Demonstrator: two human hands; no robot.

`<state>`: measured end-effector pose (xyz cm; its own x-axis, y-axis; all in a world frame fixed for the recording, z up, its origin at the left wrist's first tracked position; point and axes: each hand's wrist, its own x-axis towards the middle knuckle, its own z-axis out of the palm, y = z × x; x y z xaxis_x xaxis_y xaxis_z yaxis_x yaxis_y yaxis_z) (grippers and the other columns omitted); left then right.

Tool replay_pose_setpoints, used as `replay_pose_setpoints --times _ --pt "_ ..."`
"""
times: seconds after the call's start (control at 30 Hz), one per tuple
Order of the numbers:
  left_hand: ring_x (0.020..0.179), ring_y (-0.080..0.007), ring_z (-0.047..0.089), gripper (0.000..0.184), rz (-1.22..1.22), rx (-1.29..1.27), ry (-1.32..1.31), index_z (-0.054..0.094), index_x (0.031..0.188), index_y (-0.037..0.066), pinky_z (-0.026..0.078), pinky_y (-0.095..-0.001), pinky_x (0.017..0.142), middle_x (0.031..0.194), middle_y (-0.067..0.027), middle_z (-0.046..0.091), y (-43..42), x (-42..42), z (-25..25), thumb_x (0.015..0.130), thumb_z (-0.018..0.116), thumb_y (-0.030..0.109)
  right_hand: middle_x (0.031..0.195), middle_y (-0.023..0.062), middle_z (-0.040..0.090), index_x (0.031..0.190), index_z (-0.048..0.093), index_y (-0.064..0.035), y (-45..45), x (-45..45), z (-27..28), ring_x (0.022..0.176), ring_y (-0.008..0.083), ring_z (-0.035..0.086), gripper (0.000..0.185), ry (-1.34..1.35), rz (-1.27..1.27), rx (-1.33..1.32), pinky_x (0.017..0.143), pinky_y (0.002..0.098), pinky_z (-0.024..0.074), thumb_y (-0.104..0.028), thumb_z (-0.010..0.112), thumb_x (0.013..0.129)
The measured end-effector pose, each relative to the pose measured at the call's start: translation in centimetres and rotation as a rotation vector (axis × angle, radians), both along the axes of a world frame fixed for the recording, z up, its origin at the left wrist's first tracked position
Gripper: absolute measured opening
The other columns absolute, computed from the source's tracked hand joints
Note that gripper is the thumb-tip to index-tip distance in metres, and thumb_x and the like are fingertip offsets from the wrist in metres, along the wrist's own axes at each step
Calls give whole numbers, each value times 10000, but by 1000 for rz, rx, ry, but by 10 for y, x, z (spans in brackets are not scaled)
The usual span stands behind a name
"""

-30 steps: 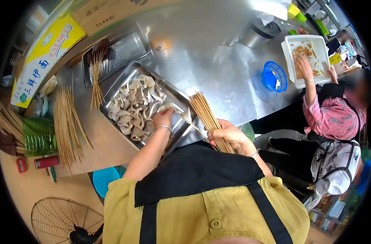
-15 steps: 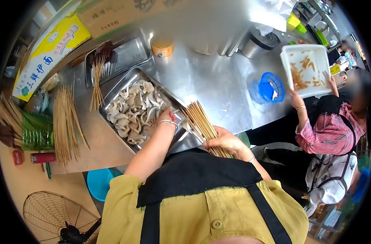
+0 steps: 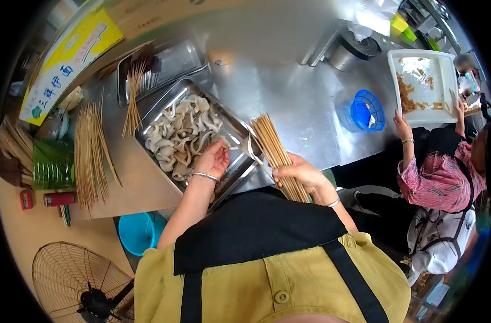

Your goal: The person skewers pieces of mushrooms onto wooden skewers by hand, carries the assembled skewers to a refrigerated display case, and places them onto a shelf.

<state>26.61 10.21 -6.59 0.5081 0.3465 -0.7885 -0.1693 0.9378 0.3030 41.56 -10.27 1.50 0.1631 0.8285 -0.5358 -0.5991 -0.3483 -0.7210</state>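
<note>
A metal tray (image 3: 164,180) holds a pile of grey-white mushrooms (image 3: 183,132). Over its right part is my left hand (image 3: 213,160), palm partly up with curled fingers; its fingertips touch a mushroom piece at the edge of the pile. My right hand (image 3: 300,175) is wrapped round a thick bundle of wooden skewers (image 3: 272,141), whose upper ends point up and left. Beside the bundle, one skewer with a pale mushroom piece (image 3: 248,146) on it slants over the tray's right rim, its lower end near my right fingers.
More skewers lie left of the tray (image 3: 89,156), near another metal tray (image 3: 189,60). A blue basket (image 3: 367,110) and a metal pot (image 3: 348,54) stand on the right. Beyond, a co-worker (image 3: 436,175) holds a white tub (image 3: 396,81). A fan (image 3: 78,280) and blue bucket (image 3: 139,232) are below left.
My left hand has turned palm-up and shifted slightly left. My right hand still grips the bundle. The co-worker's hand has left the tub's contents and now holds its edge.
</note>
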Motion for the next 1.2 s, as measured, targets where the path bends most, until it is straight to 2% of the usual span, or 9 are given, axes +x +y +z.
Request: replay_pose_setpoints --times 0.1,0.2,0.33,0.43,0.67,0.9,0.97,1.1,1.2 --pt "707 -141 540 166 68 77 -76 540 876 111 478 -250 605 786 -17 573 4 -17 3 791 671 53 784 41 566 1004 521 -16 8 -4 6 639 120 556 281 36 -39 -2 573 253 474 -34 611 738" --pt "730 -131 563 129 20 189 -147 552 870 93 486 -247 635 803 -19 587 9 -30 17 808 665 90 766 33 558 1052 521 8 20 -10 16 640 102 540 358 -187 70 -31 579 228 458 -24 617 709" --pt "739 -119 571 134 -11 352 -189 577 895 87 494 -243 658 830 -15 602 15 -47 38 812 670 136 791 18 569 999 543 4 29 -26 16 674 90 527 312 -194 124 -59 607 222 444 -17 607 695" --pt "737 -123 573 148 -30 365 -192 580 914 80 499 -247 657 840 -14 605 15 -55 53 814 670 141 799 9 565 992 548 3 32 -38 25 709 82 518 296 -248 142 -2 652 216 436 -22 612 704" --pt "731 -98 570 141 -48 519 -182 564 888 80 505 -227 647 820 5 591 17 -69 57 814 669 138 915 2 557 1185 481 16 42 -62 39 801 80 508 497 -321 168 -25 726 222 444 -1 645 715" --pt "723 -101 568 187 160 392 -116 546 927 74 508 -243 646 824 -10 587 22 -74 55 806 676 132 925 -7 527 1191 466 2 46 -72 33 832 77 502 501 -434 278 -12 740 210 429 6 641 722" --pt "725 -112 584 228 230 461 -48 556 1022 95 522 -243 642 839 4 589 16 -73 71 821 657 128 941 -4 532 1197 462 -5 46 -73 25 841 77 505 502 -387 308 27 748 209 430 10 640 728" --pt "709 -105 584 219 193 564 -34 572 1025 101 524 -238 630 849 7 588 18 -79 68 824 653 131 943 -3 537 1157 477 -4 49 -83 32 852 76 510 467 -408 252 29 754 214 435 19 649 723" --pt "691 -98 585 188 154 613 -76 584 1004 91 522 -234 612 835 8 586 19 -82 62 830 645 128 963 27 571 1207 449 39 50 -84 28 863 88 518 540 -418 257 58 784 225 441 1 662 712"
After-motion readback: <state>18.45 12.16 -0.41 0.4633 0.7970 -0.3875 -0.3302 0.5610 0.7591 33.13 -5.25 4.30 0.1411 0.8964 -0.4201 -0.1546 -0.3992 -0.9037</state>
